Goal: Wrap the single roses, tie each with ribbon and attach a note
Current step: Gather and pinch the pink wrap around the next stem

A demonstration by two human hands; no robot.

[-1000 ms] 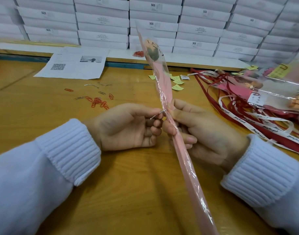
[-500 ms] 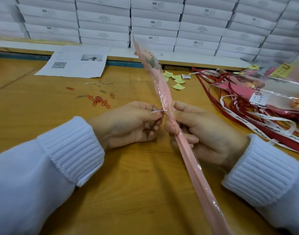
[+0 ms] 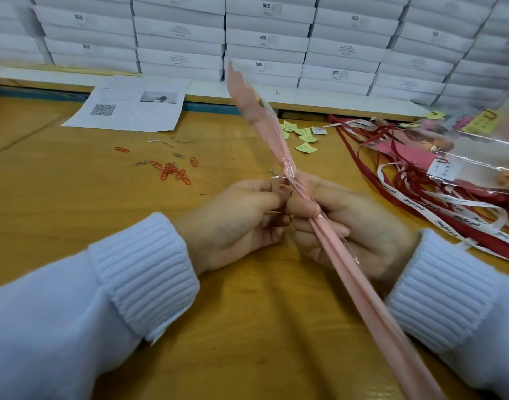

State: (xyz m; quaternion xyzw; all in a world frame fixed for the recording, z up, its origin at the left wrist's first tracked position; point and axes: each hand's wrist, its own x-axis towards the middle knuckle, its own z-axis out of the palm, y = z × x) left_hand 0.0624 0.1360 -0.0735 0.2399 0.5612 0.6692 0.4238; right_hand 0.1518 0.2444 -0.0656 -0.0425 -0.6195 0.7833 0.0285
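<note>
The right hand (image 3: 360,235) holds the pink wrapped rose (image 3: 272,140) with its thumb across it. The rose sticks up between both hands. The left hand (image 3: 238,223) pinches the silver tie (image 3: 276,176) wound round the wrap. Red paper clips (image 3: 172,172) lie past the left hand. Ribbons (image 3: 446,216) lie beside the right hand on the counter (image 3: 247,327).

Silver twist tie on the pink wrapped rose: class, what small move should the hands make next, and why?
Probably one more turn of the silver twist tie with the left hand, then fold its ends flat. The ends stick out loose at the cinched neck of the pink wrapped rose, and the right hand has the stem in its grip just below, so the wrap is steady for twisting.
</note>
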